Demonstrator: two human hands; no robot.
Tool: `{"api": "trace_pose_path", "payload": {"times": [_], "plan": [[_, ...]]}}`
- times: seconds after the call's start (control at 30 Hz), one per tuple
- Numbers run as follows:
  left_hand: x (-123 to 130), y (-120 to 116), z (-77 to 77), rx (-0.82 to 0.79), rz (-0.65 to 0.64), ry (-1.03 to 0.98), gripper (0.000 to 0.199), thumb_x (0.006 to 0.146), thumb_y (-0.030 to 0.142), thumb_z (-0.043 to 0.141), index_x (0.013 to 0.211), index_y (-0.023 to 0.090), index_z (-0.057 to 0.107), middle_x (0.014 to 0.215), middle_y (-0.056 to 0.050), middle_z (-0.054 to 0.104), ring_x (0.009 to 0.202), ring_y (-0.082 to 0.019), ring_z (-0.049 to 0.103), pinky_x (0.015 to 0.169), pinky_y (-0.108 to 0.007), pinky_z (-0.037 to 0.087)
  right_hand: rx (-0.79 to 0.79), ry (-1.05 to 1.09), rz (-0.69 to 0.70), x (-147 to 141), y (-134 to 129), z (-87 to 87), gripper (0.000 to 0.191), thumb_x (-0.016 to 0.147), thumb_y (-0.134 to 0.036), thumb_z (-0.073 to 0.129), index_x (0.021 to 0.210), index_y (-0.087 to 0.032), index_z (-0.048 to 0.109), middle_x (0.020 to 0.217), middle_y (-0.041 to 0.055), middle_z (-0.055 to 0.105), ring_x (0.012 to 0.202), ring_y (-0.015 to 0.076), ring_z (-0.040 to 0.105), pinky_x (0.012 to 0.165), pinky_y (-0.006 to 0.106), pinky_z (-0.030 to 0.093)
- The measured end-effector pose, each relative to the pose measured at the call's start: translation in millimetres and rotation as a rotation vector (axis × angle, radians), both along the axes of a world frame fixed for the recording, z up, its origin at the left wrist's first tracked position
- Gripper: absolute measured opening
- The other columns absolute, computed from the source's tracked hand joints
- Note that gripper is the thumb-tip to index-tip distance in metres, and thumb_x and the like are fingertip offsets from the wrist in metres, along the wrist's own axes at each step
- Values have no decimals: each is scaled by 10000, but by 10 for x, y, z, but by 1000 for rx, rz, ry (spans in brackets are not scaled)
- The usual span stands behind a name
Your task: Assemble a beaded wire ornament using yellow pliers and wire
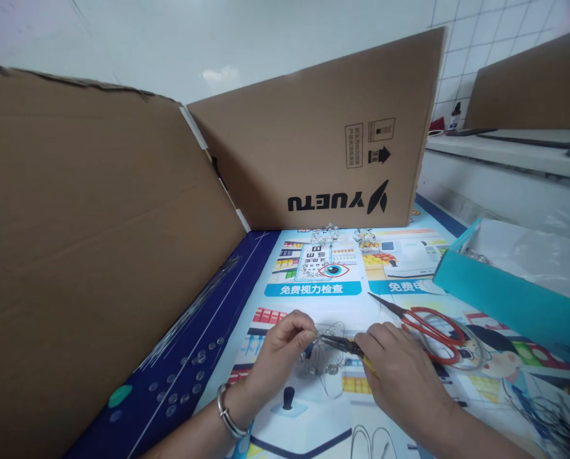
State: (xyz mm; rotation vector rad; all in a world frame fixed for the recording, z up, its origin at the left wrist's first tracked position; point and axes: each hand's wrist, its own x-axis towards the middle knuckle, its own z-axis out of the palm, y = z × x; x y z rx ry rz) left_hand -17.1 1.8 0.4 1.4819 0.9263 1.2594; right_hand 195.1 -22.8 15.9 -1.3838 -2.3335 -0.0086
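My left hand (282,350), a metal bangle on its wrist, pinches a tangle of thin wire (331,370) between thumb and fingertips. Some transparent beads appear to hang among the loops. From the right, my right hand (402,370) is closed around needle-nose pliers (342,344) with a bit of yellow handle showing. The plier tips meet the wire just beside my left fingertips; whether the jaws are closed on it I cannot tell. Red-handled scissors (433,331) lie beyond my right hand, beside a coil of wire (476,354).
Cardboard panels (314,146) wall off the left and back. A teal box (509,293) stands at right. Loose transparent discs (184,376) and straight wire pieces (189,312) lie at left. Beaded wire clusters (326,236) sit at the back; tangled wires (548,408) lie front right.
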Motion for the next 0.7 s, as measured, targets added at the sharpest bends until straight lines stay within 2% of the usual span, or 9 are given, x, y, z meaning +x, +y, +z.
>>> {"api": "trace_pose_path", "payload": {"times": [0.2,0.5,0.7], "plan": [[11,-9,22,32,-7,23,54,823,171,559,771,162,571,757,-12,503,711,-124,465,660,-250,376,55,-47,1,-6,17,3,227,690,-62,511,843,-218,573,786,20,532,763,200,454,672,329,310],[4,-21,59,94,12,111,67,832,173,547,775,168,581,767,-27,533,735,-145,489,684,-275,388,90,-188,-9,-5,-8,68,217,766,-74,484,904,-225,557,804,25,527,746,202,437,663,342,281],[21,-30,59,103,14,87,68,829,163,550,773,168,586,764,-27,528,731,-145,490,672,-275,386,96,-205,-9,-30,-16,89,237,749,-61,497,920,-215,554,809,30,526,750,205,439,661,345,286]]}}
